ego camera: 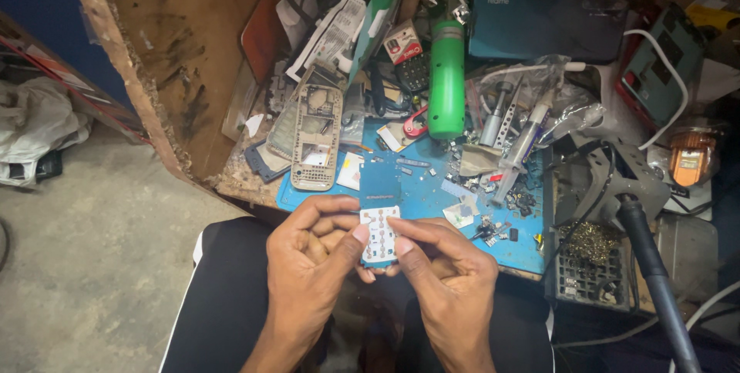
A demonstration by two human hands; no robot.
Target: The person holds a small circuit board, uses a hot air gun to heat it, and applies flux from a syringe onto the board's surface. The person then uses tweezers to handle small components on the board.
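Both my hands hold a small blue phone circuit board [380,211] with a white keypad membrane on its lower half, just in front of the bench edge above my lap. My left hand [312,265] grips its left side, thumb lying on the white keypad sheet. The thumb and fingertips of my right hand [447,277] pinch the board's right edge. A beige phone housing frame [316,138] lies on the blue work mat [420,188] just beyond.
A green cylindrical tool [446,80], syringes and tubes [524,138], loose screws and small parts litter the mat. A soldering iron stand with brass wool [590,246] sits at right, a black handle [655,273] across it. A blue phone box [547,22] stands behind. Concrete floor at left.
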